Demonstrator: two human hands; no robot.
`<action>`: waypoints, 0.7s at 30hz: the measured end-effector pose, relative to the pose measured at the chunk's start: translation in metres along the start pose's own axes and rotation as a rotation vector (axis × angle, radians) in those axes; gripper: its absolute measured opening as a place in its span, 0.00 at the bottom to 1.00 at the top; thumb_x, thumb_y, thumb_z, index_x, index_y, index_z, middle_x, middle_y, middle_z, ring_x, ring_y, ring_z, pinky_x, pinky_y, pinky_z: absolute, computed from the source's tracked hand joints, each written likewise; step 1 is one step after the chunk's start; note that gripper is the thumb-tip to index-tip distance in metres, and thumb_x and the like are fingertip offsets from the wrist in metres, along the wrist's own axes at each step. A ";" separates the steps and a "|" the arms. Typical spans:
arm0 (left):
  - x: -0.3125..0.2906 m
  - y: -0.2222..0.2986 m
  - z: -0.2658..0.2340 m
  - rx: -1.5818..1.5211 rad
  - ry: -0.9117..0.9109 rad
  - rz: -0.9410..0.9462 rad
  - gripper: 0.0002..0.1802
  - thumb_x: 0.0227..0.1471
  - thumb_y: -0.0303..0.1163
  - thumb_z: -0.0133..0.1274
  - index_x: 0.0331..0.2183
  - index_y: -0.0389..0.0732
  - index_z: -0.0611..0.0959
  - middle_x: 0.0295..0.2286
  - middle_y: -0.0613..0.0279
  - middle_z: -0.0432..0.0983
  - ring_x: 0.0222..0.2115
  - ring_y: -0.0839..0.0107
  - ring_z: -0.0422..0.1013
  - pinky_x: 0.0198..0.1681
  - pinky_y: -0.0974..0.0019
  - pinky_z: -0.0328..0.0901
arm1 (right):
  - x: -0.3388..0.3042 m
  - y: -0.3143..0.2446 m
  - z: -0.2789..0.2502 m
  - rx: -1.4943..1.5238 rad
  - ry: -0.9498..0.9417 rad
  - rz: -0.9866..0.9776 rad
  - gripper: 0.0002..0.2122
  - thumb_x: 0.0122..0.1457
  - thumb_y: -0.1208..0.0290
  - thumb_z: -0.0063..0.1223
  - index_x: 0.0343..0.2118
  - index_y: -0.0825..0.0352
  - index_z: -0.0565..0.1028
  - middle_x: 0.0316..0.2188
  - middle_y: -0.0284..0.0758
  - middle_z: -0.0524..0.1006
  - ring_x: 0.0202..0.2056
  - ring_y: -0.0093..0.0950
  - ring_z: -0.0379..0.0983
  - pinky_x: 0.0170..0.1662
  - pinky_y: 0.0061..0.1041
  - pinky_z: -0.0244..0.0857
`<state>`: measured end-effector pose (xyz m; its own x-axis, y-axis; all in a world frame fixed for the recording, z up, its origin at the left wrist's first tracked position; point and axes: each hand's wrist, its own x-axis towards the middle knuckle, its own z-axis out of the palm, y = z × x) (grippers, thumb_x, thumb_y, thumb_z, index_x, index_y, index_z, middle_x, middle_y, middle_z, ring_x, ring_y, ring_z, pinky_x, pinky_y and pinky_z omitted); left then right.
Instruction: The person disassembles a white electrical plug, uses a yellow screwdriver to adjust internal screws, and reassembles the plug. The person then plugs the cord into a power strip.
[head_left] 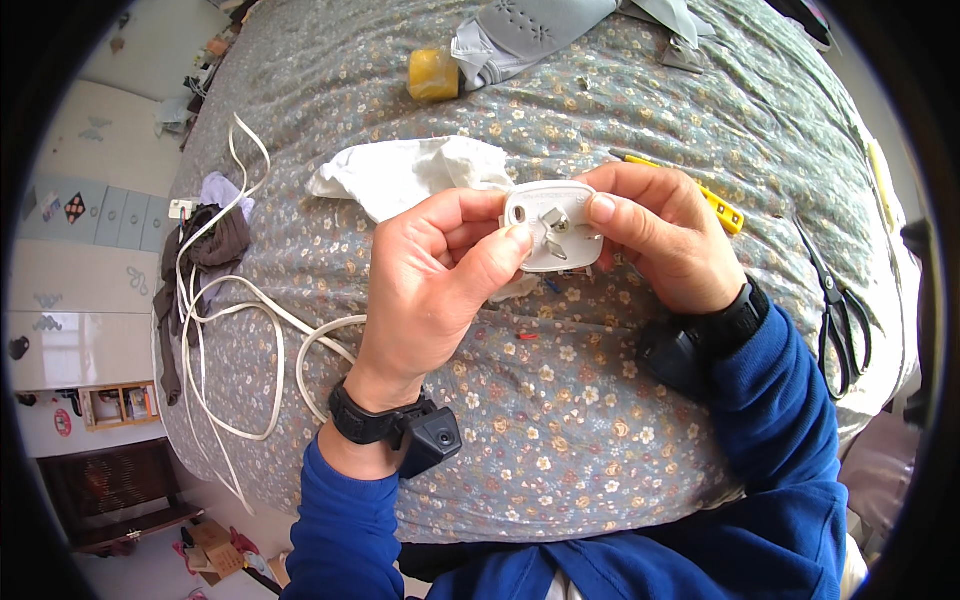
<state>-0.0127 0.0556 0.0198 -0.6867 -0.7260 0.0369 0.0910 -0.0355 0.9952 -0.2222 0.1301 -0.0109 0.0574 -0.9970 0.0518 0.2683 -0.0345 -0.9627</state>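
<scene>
1. Filling most of the view, the flowered bed [560, 430] is cut off above and partly hidden at its near side by blue clothing [690, 555].
2. Looping over its left part, a white cable [281, 370] passes out of sight behind the left wrist.
3. A grey perforated item [535, 35], cropped by the top edge, is hard to identify; a yellow roll-like piece [433, 75] sits at its end.
4. A white cloth [405, 170] lies partly covered by the left hand [425, 270]. That hand rises with thumb forward and fingers curled, mostly concealed; its grip is closed on the left edge of the white plug piece.
5. The right hand [680, 240] faces it, thumb over the right edge, fingers behind; this grip is closed too.
6. Black-handled scissors [830, 288] lie on the far right.
7. A yellow cutter [725, 210] is partly hidden behind the right hand.
8. The white plug piece [553, 228] is held above the bed between both hands, metal parts showing, underside unseen.
9. A tiny red bit [527, 337], too small to identify, lies below.
</scene>
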 end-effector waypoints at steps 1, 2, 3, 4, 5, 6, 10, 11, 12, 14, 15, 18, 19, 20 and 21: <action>0.001 0.001 -0.001 -0.006 -0.010 -0.027 0.17 0.57 0.26 0.56 0.46 0.27 0.78 0.37 0.54 0.81 0.37 0.74 0.77 0.39 0.73 0.73 | -0.001 0.000 0.000 -0.003 0.009 0.015 0.13 0.64 0.64 0.54 0.44 0.70 0.77 0.35 0.30 0.79 0.35 0.17 0.73 0.38 0.17 0.67; 0.001 0.001 -0.002 -0.012 -0.012 -0.061 0.17 0.56 0.26 0.56 0.46 0.27 0.78 0.37 0.54 0.81 0.37 0.74 0.77 0.39 0.72 0.74 | -0.001 0.000 0.001 -0.013 0.016 0.022 0.13 0.64 0.65 0.54 0.44 0.70 0.77 0.34 0.30 0.79 0.35 0.17 0.73 0.38 0.17 0.67; 0.001 0.000 -0.001 -0.035 -0.018 -0.055 0.17 0.56 0.26 0.56 0.45 0.27 0.78 0.37 0.54 0.81 0.36 0.74 0.77 0.39 0.72 0.74 | -0.001 0.000 0.001 -0.031 0.016 0.021 0.13 0.64 0.65 0.53 0.43 0.70 0.77 0.34 0.30 0.79 0.34 0.17 0.73 0.38 0.17 0.67; 0.001 0.000 -0.001 -0.057 -0.016 -0.056 0.16 0.56 0.26 0.56 0.45 0.27 0.78 0.36 0.54 0.81 0.36 0.74 0.78 0.39 0.72 0.73 | -0.002 0.000 0.001 -0.024 0.020 0.020 0.13 0.64 0.65 0.53 0.43 0.70 0.76 0.34 0.30 0.79 0.35 0.17 0.73 0.38 0.17 0.67; 0.001 0.000 0.000 -0.079 -0.012 -0.056 0.16 0.56 0.26 0.56 0.45 0.27 0.78 0.36 0.54 0.81 0.36 0.74 0.78 0.39 0.72 0.73 | -0.001 0.001 0.002 -0.025 0.017 0.009 0.13 0.64 0.65 0.53 0.43 0.70 0.76 0.34 0.30 0.79 0.35 0.17 0.73 0.39 0.18 0.67; 0.001 0.000 0.001 -0.061 -0.009 -0.048 0.16 0.56 0.25 0.57 0.45 0.27 0.78 0.36 0.54 0.81 0.36 0.74 0.78 0.40 0.72 0.73 | -0.001 0.001 0.003 -0.026 0.013 -0.001 0.13 0.64 0.65 0.52 0.43 0.71 0.76 0.34 0.30 0.79 0.35 0.17 0.73 0.39 0.18 0.67; -0.001 0.002 0.005 -0.001 0.022 0.004 0.15 0.55 0.24 0.57 0.43 0.27 0.79 0.35 0.54 0.81 0.36 0.75 0.77 0.40 0.72 0.73 | 0.000 0.004 0.009 -0.009 0.079 -0.067 0.13 0.64 0.63 0.55 0.36 0.71 0.77 0.27 0.30 0.77 0.28 0.16 0.71 0.32 0.17 0.65; -0.002 0.003 0.006 0.012 0.034 0.022 0.14 0.54 0.24 0.57 0.43 0.28 0.79 0.35 0.54 0.81 0.35 0.75 0.77 0.40 0.72 0.73 | 0.000 0.004 0.009 -0.012 0.075 -0.059 0.13 0.64 0.63 0.55 0.36 0.71 0.77 0.27 0.30 0.77 0.28 0.17 0.71 0.33 0.17 0.65; -0.003 0.004 0.006 0.017 0.033 0.021 0.14 0.54 0.24 0.57 0.42 0.28 0.79 0.35 0.54 0.81 0.35 0.75 0.77 0.40 0.72 0.73 | -0.001 0.004 0.009 -0.006 0.076 -0.046 0.13 0.64 0.63 0.55 0.37 0.71 0.77 0.27 0.30 0.77 0.28 0.17 0.71 0.33 0.17 0.65; -0.004 0.006 0.007 0.008 0.032 0.018 0.13 0.54 0.23 0.57 0.42 0.28 0.79 0.35 0.54 0.81 0.35 0.75 0.77 0.41 0.72 0.73 | -0.001 0.003 0.011 -0.013 0.077 -0.057 0.13 0.64 0.63 0.54 0.37 0.71 0.77 0.28 0.30 0.77 0.28 0.17 0.71 0.33 0.17 0.65; -0.004 0.007 0.007 0.020 0.029 0.019 0.13 0.54 0.23 0.57 0.41 0.28 0.79 0.35 0.54 0.81 0.35 0.75 0.77 0.41 0.72 0.73 | -0.001 0.003 0.011 -0.002 0.084 -0.052 0.13 0.64 0.63 0.54 0.37 0.71 0.77 0.28 0.30 0.77 0.28 0.17 0.71 0.33 0.17 0.65; -0.004 0.008 0.007 0.033 0.015 -0.001 0.14 0.53 0.25 0.56 0.42 0.28 0.79 0.35 0.55 0.81 0.35 0.76 0.77 0.41 0.71 0.72 | -0.001 0.003 0.012 -0.005 0.085 -0.084 0.13 0.64 0.63 0.54 0.38 0.71 0.77 0.28 0.30 0.77 0.28 0.17 0.71 0.33 0.18 0.66; -0.004 0.008 0.006 0.059 0.009 -0.023 0.15 0.53 0.26 0.56 0.42 0.28 0.79 0.35 0.55 0.81 0.35 0.75 0.77 0.41 0.71 0.72 | -0.001 0.003 0.011 -0.014 0.079 -0.084 0.13 0.64 0.63 0.54 0.38 0.71 0.77 0.28 0.30 0.77 0.28 0.17 0.70 0.33 0.18 0.66; -0.003 0.008 0.005 0.084 0.002 -0.045 0.16 0.52 0.27 0.55 0.42 0.28 0.78 0.35 0.54 0.81 0.35 0.75 0.77 0.42 0.71 0.72 | -0.001 0.003 0.011 -0.023 0.075 -0.084 0.13 0.64 0.63 0.55 0.37 0.72 0.77 0.28 0.30 0.77 0.28 0.17 0.70 0.33 0.18 0.66; -0.003 0.007 0.004 0.075 -0.005 -0.064 0.17 0.52 0.26 0.55 0.43 0.28 0.78 0.36 0.54 0.80 0.35 0.75 0.77 0.42 0.71 0.72 | -0.001 0.003 0.011 -0.027 0.082 -0.073 0.13 0.64 0.63 0.55 0.37 0.72 0.77 0.27 0.30 0.77 0.28 0.17 0.70 0.33 0.17 0.66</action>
<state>-0.0132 0.0600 0.0269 -0.6929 -0.7206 -0.0264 -0.0070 -0.0300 0.9995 -0.2111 0.1319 -0.0105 -0.0402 -0.9941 0.1011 0.2430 -0.1079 -0.9640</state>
